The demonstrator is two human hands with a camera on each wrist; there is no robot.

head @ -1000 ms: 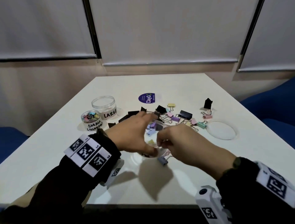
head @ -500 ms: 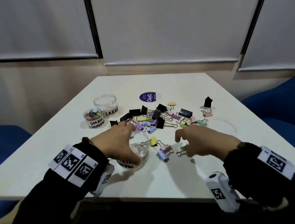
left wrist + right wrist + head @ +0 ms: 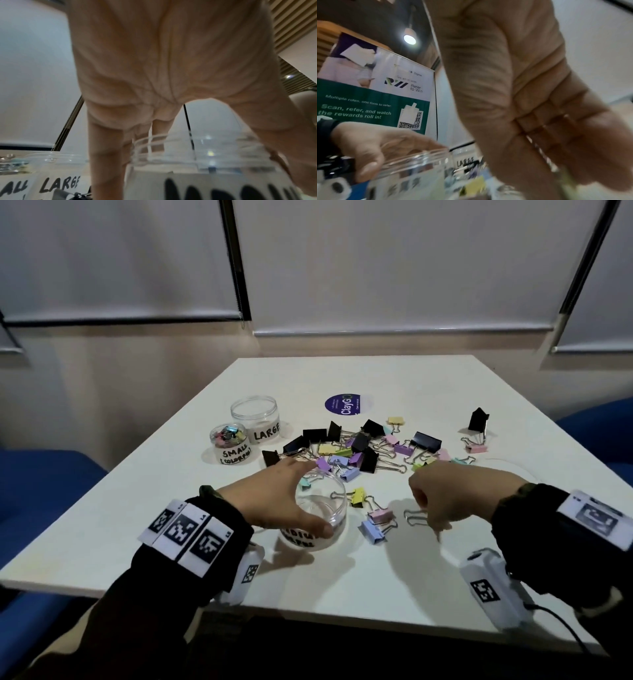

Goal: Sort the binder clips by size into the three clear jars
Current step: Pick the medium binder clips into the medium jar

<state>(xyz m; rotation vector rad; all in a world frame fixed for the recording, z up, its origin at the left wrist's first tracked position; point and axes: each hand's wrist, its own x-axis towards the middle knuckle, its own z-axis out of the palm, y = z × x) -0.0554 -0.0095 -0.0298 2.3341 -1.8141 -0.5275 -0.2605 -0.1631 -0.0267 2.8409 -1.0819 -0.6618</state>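
- The left hand (image 3: 274,501) holds the middle jar (image 3: 317,525) on the table (image 3: 342,577).
- The right hand (image 3: 448,494) hangs with bent fingers; I cannot tell if it holds anything.
- Next, pick up the pink clip (image 3: 379,514) nearby and drop it in.

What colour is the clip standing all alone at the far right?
Black, seen best in the head view.

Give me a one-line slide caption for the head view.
Left hand grips the medium jar while the right hand reaches down toward loose binder clips on the white table.
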